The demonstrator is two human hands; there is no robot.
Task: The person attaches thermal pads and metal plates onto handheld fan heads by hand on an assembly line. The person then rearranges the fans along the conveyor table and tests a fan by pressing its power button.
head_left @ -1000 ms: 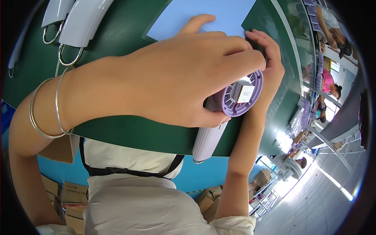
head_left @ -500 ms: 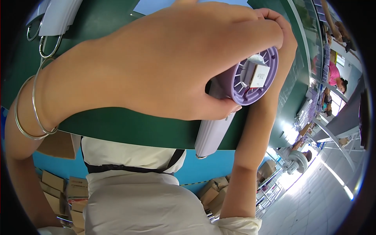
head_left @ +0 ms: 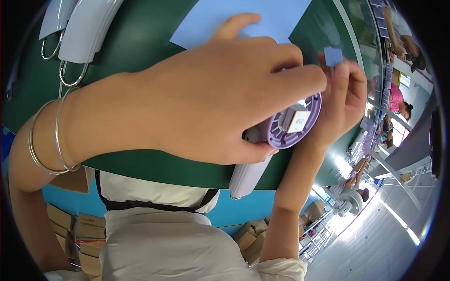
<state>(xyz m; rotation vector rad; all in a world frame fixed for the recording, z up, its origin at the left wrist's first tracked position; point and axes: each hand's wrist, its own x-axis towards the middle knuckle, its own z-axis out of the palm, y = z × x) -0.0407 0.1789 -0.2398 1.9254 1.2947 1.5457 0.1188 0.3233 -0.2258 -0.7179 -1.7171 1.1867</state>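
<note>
My left hand [head_left: 211, 100], with two metal bangles on its wrist, grips a lilac handheld device [head_left: 271, 133] by its round head. Inside the purple ring sits a square block with a white printed face [head_left: 299, 122]. Below the hand the device's pale handle [head_left: 251, 178] sticks out, a metal loop at its end. To the right, my right hand [head_left: 344, 100] pinches a small blue square piece [head_left: 333, 56] between thumb and fingertip. A light blue sheet [head_left: 276, 21] lies beyond my left hand, whose index finger stretches over it. Part of the device is hidden behind the left hand.
Two pale lilac casings with metal loops [head_left: 91, 33] lie at the far left of the green table [head_left: 140, 161]. Cardboard boxes [head_left: 91, 229] stand below the table edge. Other people [head_left: 397, 100] and more lilac parts show along the right side.
My right hand has come away from the device's head, moved right, and now shows the small blue square. The device and left hand have shifted lower in view; more of the blue sheet shows.
</note>
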